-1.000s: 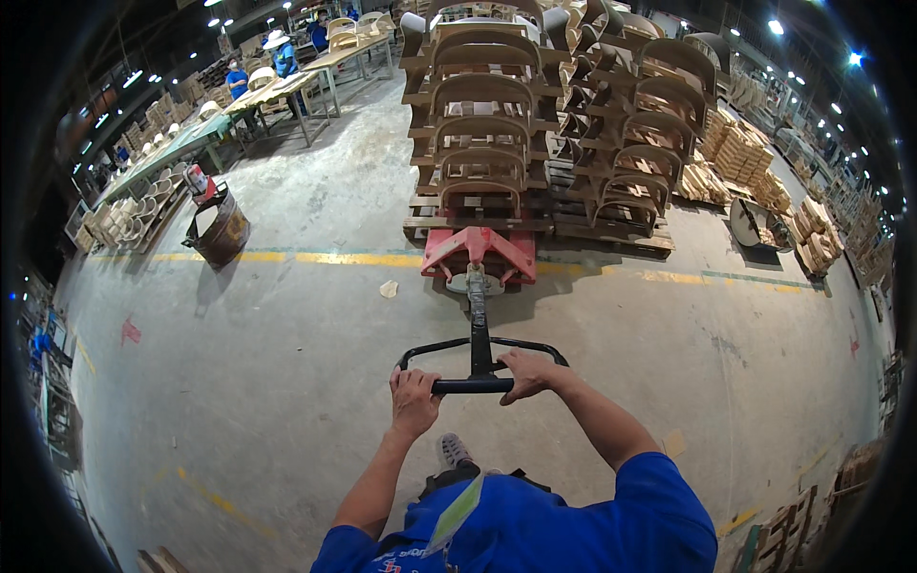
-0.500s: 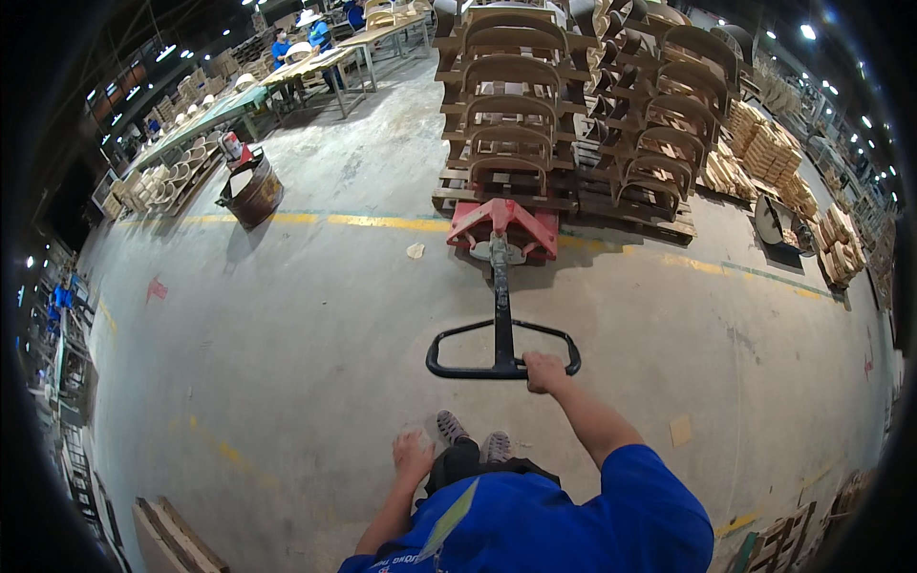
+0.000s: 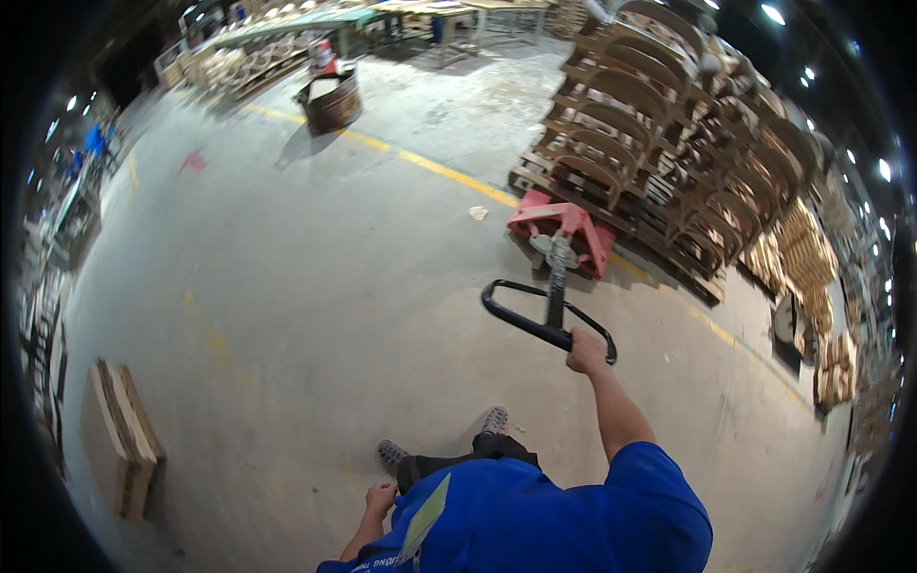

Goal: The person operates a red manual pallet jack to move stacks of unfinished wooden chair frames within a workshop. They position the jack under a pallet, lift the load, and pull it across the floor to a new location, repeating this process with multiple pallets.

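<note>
My right hand (image 3: 587, 351) is wrapped round the right part of the black loop handle (image 3: 523, 322) of a pallet jack. The jack's red body (image 3: 590, 239) stands at the edge of a wooden pallet (image 3: 535, 180); its forks are hidden. Tall stacks of curved brown wooden frames (image 3: 621, 95), like chair backs or arms, stand on the pallets there, leaning in the picture. Low beside my body hangs my left hand (image 3: 380, 498), fingers curled in, with nothing seen in it.
A rusty drum (image 3: 332, 103) stands beyond a yellow floor line (image 3: 449, 174). At the lower left are stacked boards (image 3: 122, 435). Worktables (image 3: 344, 21) run along the back. Light wood piles (image 3: 802, 248) and a tub (image 3: 791, 320) lie at the right.
My view has turned left, so the jack and stacks appear farther right and tilted. My feet have stepped apart. My left hand has dropped lower; the right keeps its hold on the handle.
</note>
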The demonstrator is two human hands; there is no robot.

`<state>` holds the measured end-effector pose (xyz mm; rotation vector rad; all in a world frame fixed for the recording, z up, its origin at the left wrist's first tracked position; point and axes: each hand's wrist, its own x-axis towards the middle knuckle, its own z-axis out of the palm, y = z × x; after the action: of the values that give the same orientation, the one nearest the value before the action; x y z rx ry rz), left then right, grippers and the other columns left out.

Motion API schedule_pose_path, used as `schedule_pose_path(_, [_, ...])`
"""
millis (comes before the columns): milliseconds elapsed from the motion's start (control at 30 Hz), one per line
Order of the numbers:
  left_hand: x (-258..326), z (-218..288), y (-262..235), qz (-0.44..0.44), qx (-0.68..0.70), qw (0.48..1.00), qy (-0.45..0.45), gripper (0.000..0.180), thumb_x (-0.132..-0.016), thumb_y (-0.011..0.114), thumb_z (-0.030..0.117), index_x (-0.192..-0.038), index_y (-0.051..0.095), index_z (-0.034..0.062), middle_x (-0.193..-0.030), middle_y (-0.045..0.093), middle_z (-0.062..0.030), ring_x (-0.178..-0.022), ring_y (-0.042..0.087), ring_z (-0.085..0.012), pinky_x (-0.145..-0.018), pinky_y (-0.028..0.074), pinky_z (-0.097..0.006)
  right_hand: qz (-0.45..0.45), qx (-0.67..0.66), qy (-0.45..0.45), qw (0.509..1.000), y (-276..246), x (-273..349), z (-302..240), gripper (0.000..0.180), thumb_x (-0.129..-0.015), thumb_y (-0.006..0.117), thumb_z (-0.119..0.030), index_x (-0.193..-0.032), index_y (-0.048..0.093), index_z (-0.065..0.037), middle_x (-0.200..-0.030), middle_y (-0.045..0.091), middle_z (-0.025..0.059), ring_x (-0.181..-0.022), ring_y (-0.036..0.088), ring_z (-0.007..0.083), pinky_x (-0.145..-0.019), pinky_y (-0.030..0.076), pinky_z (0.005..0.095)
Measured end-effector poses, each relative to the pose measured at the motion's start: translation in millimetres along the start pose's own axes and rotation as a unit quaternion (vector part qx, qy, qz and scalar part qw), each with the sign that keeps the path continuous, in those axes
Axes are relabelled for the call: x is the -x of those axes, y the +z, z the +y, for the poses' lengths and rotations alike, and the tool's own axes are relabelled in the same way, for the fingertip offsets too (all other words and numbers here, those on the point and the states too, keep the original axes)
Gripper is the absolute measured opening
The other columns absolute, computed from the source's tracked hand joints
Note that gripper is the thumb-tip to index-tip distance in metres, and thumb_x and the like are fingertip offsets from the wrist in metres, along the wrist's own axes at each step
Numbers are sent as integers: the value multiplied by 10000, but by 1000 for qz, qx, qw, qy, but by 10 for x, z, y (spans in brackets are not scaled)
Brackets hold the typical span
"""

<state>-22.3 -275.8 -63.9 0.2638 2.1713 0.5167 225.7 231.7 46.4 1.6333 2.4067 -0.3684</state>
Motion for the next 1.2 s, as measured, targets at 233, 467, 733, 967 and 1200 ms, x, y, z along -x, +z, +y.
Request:
schedule_pose_path(233, [-420,-778,-964,52,130,982,-128,387,-882,648,364,-1086,778,62,-1091,759,-199,-1039,723,-368,-939,553,-450,-20,24,27,999,12,504,-1029,390,-825,631,-130,-1212,592,-108,-1112,716,224,-1101,679,417,-954,531,498])
schedule_pose_path(467, [-717,-1503,-2458,73,54,982,-166,370,-894,628,338,-1058,755,31,-1121,744,-207,-1056,714,-366,-934,554,-462,-34,17,57,998,186,1057,-2127,452,-814,688,-177,-1239,568,-83,-1094,723,235,-1066,693,425,-917,547,501])
schedule_pose_path(733, [-1975,-1024,-3568,95,122,982,-110,324,-920,617,293,-1096,758,60,-1077,762,-194,-1032,730,-350,-908,569,-441,-133,-111,110,979,280,1398,-3671,603,-740,843,-386,-1190,617,-55,-1062,729,212,-1032,711,400,-926,545,483])
schedule_pose_path(967, [-3032,-260,-4488,7,146,987,59,432,-898,708,424,-1164,752,86,-1065,779,-148,-996,745,-275,-889,572,-387,-184,-268,103,940,311,685,-5841,621,-749,881,-422,-1083,593,15,-803,659,100,-714,684,216,-580,571,380])
schedule_pose_path(1200, [-3825,-1132,-6187,78,152,983,-70,358,-879,723,257,-1143,742,16,-1006,779,-146,-888,741,-217,-789,576,-351,-180,-346,74,918,64,-463,-7978,490,-818,827,-443,-926,639,-4,-802,631,88,-723,623,208,-613,494,391])
